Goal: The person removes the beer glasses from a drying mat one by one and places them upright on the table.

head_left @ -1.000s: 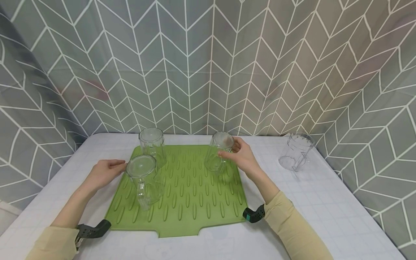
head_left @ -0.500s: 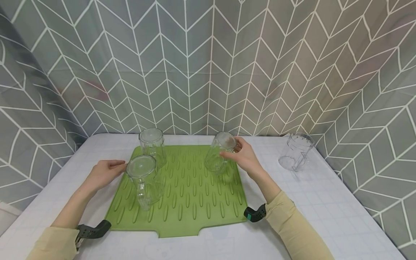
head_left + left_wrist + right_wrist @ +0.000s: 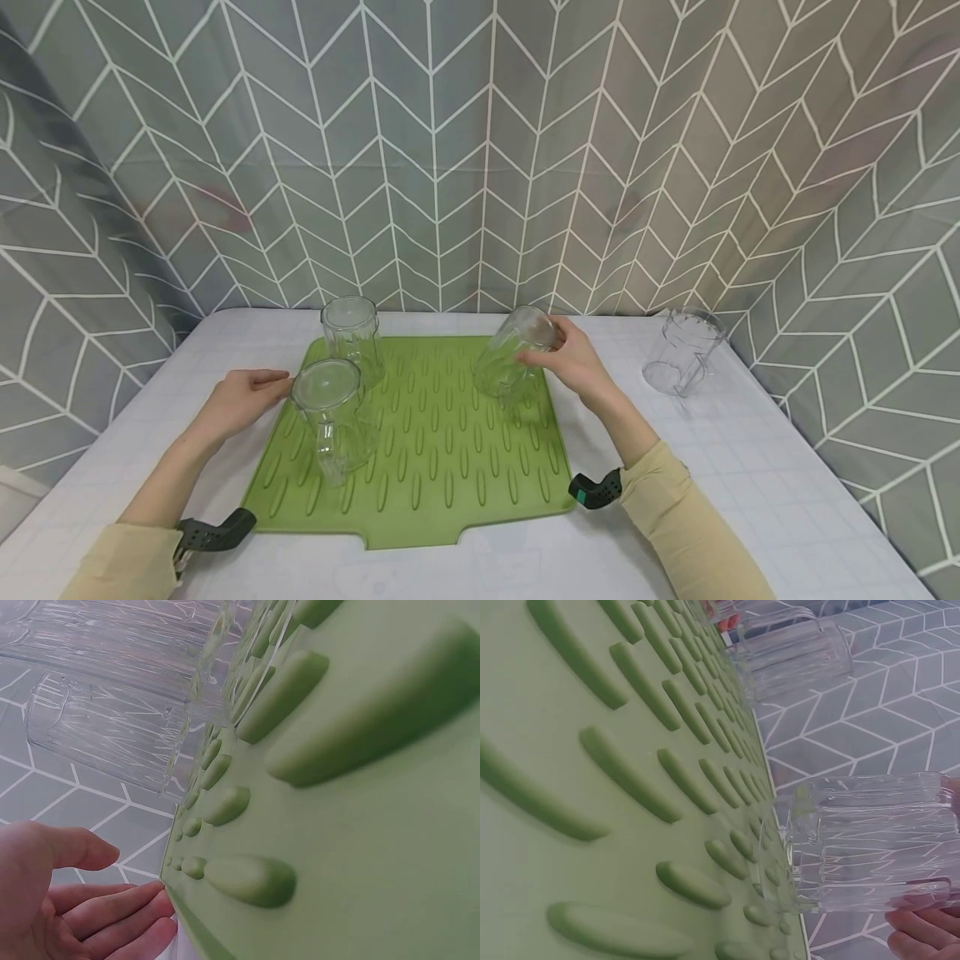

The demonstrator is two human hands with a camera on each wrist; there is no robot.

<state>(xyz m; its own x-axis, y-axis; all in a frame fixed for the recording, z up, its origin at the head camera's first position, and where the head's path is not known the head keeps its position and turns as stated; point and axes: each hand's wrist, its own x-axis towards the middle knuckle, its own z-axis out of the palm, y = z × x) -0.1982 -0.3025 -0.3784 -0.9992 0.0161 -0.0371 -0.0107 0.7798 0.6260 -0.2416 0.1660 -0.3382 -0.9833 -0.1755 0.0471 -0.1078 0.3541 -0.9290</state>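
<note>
My right hand (image 3: 577,362) grips a clear glass mug (image 3: 504,354) near its upper end, thumb in front and fingers behind. The mug is upside down and leans to the right, its lower rim close over the right back part of the green drying mat (image 3: 420,500). In the right wrist view, fingertips (image 3: 922,934) lie against the glass. My left hand (image 3: 243,400), fingers extended, touches the mat's left edge; in the left wrist view its fingertips (image 3: 161,904) meet that edge. Two more glass mugs, front (image 3: 341,417) and back (image 3: 351,321), stand upside down on the mat's left side.
A fourth glass mug (image 3: 682,354) stands upright on the white table (image 3: 750,467), right of the mat. A grey curtain (image 3: 450,150) with white chevron lines hangs behind and at both sides. Black wrist cameras sit on both forearms.
The top of the mug in my right hand has tipped to the right, and the right hand has shifted slightly right with it. My left hand and the other mugs stay put.
</note>
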